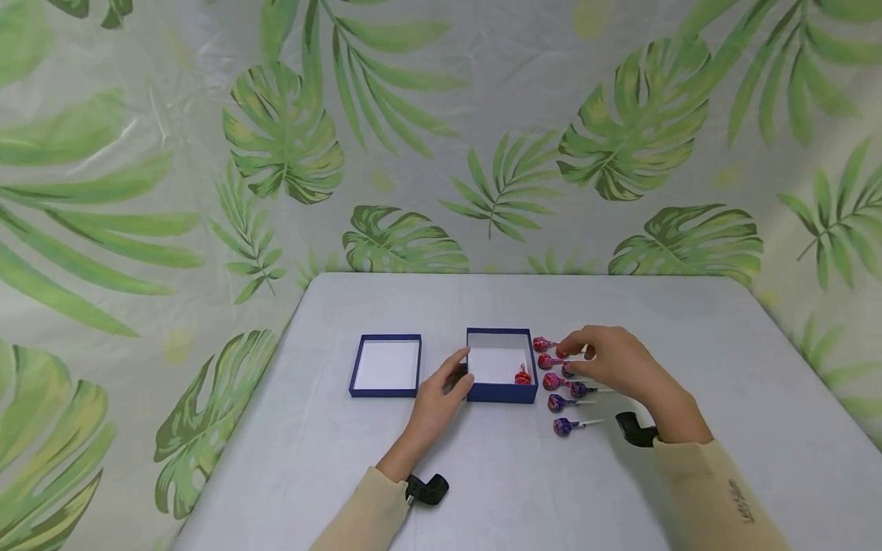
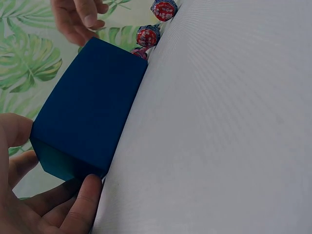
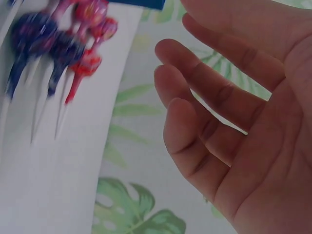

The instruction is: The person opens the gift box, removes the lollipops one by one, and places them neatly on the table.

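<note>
My left hand point(image 1: 436, 396) rests against the left side of a blue box point(image 1: 501, 394) with a white inside. In the left wrist view its fingers point(image 2: 84, 202) touch the box's end wall and corner. One red-wrapped lollipop point(image 1: 522, 376) lies inside, at the near right corner. Right of the box my right hand point(image 1: 615, 362) is over a group of wrapped lollipops, thumb and forefinger apart. Its fingers point(image 3: 180, 134) are loosely bent in the right wrist view, and no held thing shows. Red and pink lollipops point(image 1: 552, 381) lie farther back, purple ones point(image 1: 562, 427) nearer.
A shallow blue-rimmed box lid point(image 1: 385, 393), white inside, lies left of my left hand. All of this is on a white-covered table point(image 1: 310, 459). A leaf-patterned sheet point(image 1: 510, 92) hangs behind the table.
</note>
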### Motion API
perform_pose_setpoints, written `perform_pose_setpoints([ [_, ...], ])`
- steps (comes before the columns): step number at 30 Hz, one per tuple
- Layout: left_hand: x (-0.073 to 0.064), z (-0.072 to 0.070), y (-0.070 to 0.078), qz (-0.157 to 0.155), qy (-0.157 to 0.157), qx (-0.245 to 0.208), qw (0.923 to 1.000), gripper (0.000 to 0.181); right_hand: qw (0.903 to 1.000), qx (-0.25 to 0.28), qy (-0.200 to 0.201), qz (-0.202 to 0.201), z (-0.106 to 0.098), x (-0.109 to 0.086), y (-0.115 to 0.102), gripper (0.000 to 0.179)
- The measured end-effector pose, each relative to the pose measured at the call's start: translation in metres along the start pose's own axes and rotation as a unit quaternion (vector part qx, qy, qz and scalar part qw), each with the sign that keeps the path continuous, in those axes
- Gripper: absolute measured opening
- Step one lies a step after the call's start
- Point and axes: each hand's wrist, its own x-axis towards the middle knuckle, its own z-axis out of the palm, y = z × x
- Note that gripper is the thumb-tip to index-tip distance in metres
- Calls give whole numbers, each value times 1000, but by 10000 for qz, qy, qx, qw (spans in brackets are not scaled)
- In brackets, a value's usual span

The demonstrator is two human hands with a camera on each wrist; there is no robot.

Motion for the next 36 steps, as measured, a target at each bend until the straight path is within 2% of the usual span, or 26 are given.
perform_pose_setpoints([
  [5,-1,0,0,-16,21,-86,10000,49,9997,245,0,-23,9,9,-12,21],
  [14,0,-2,1,-69,-34,150,9999,51,9987,490,-128,-27,29,23,-34,25],
  [21,0,-1,1,-162,-34,199,9997,51,9990,-184,-326,-237,37,39,-41,27],
  [26,1,-2,2,-157,-33,224,9996,51,9948,-644,-729,-311,36,47,-47,27],
  [33,0,-1,3,-135,-24,249,9996,50,9861,-766,-1444,-282,41,56,-47,26],
  [36,0,0,4,-128,-49,303,9994,49,9829,-857,-1597,-328,46,59,-43,25],
])
